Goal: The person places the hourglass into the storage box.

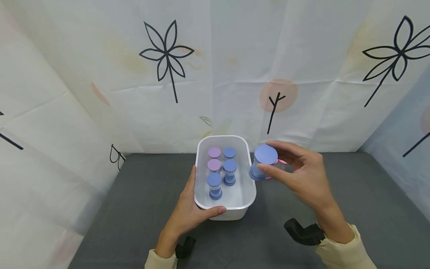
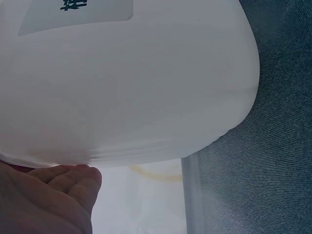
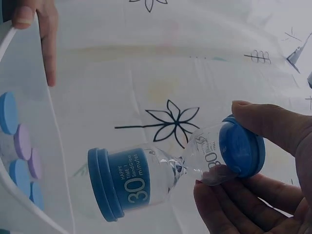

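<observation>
My right hand (image 1: 304,170) holds a blue-capped hourglass (image 3: 129,183) beside the right rim of a white plastic bin (image 1: 246,200). Thumb and fingers pinch it at one cap; the glass reads "30 minutes". At the bin's near left corner is my left hand (image 1: 188,211), its thumb along the front and its fingers against the left side. Inside the bin stand three hourglasses with blue caps (image 1: 214,179) and two with purple caps (image 1: 214,164). Partly hidden behind the right hand is a clear thing with pink edges (image 1: 280,163); its kind is unclear.
A dark grey tabletop (image 1: 134,209) lies under the bin. White cloth (image 1: 235,56) with printed flowers hangs behind and at both sides. The bin bears a grey label (image 2: 97,14). Black wrist mounts (image 1: 304,233) sit on the forearms.
</observation>
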Action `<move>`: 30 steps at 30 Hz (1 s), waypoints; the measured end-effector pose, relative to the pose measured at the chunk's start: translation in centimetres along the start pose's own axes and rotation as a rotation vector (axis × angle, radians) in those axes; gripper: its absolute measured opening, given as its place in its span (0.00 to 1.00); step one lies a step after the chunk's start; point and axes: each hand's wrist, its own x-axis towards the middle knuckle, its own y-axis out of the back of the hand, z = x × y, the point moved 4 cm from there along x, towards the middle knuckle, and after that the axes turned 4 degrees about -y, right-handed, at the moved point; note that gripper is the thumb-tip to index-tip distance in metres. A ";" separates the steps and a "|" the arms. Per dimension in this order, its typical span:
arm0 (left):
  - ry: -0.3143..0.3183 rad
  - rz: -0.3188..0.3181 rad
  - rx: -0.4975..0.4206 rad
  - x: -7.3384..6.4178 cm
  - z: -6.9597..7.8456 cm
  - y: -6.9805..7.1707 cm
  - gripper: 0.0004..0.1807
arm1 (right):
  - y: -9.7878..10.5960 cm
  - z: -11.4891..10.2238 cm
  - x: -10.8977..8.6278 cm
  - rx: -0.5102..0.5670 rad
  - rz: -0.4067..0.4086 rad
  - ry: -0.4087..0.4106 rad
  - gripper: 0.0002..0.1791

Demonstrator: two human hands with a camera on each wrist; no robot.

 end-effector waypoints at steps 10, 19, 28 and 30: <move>-0.011 -0.025 -0.053 0.1 0.2 0.0 0.70 | -3.5 2.3 2.3 -0.037 -0.207 -0.207 0.25; -0.017 -0.033 -0.076 0.2 0.3 -0.1 0.70 | -6.1 5.1 2.6 -0.144 -0.357 -0.272 0.27; -0.008 -0.023 -0.059 0.1 0.1 0.0 0.71 | -7.0 6.3 3.0 -0.275 -0.475 -0.280 0.26; -0.020 -0.021 -0.055 0.1 0.1 0.0 0.71 | -7.1 6.5 3.1 -0.296 -0.496 -0.289 0.26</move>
